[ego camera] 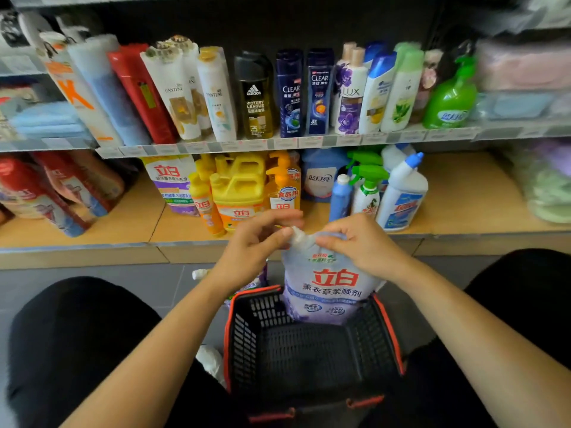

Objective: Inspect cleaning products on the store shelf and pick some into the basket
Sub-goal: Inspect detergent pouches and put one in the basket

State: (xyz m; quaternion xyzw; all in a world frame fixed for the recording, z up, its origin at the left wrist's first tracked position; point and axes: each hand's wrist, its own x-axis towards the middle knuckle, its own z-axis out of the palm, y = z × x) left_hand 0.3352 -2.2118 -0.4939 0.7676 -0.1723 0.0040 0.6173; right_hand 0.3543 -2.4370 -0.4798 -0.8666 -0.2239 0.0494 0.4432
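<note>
A pale lavender refill pouch (330,285) with red characters stands upright at the far end of the black basket (244,335) with orange trim. My left hand (253,242) pinches the pouch's white spout at the top. Gripping the pouch's upper right corner is my right hand (358,242). The basket sits on the floor between my knees. On the lower shelf behind are yellow detergent jugs (238,186) and white toilet cleaner bottles (401,196).
The upper shelf holds a row of shampoo bottles (290,94) and a green pump bottle (451,94). Another pouch (247,285) lies on the grey floor left of the basket. Red packs (46,189) lie on the lower shelf at left.
</note>
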